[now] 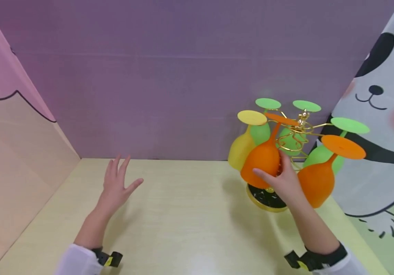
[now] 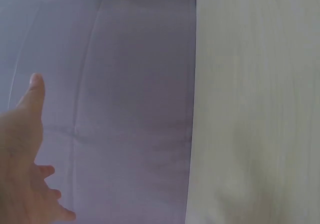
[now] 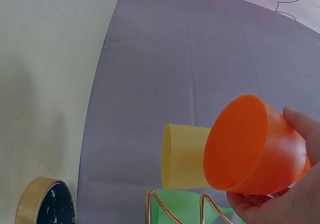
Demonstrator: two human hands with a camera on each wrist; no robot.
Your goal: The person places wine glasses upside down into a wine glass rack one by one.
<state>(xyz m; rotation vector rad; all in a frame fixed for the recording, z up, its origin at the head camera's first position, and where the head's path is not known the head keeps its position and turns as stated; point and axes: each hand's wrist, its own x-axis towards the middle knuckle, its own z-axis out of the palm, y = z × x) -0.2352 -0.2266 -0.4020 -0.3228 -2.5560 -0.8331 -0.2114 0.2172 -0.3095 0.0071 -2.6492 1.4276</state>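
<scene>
My right hand (image 1: pixel 287 181) grips the bowl of an orange goblet (image 1: pixel 261 160), which hangs upside down and tilted at the gold wire rack (image 1: pixel 291 143). In the right wrist view the same goblet (image 3: pixel 240 144) shows its open mouth, with fingers and thumb around the bowl. Whether its foot still rests in the rack I cannot tell. A yellow goblet (image 1: pixel 240 149) hangs beside it, upside down. Another orange goblet (image 1: pixel 316 183) hangs to the right of the hand. My left hand (image 1: pixel 115 187) is held above the table at the left, fingers spread, holding nothing.
Several green goblets (image 1: pixel 324 154) hang around the back of the rack. Its round black base with a gold rim (image 1: pixel 269 202) stands on the pale table (image 1: pixel 183 214). A purple wall (image 1: pixel 148 107) closes the back; printed panels (image 1: pixel 375 183) flank both sides.
</scene>
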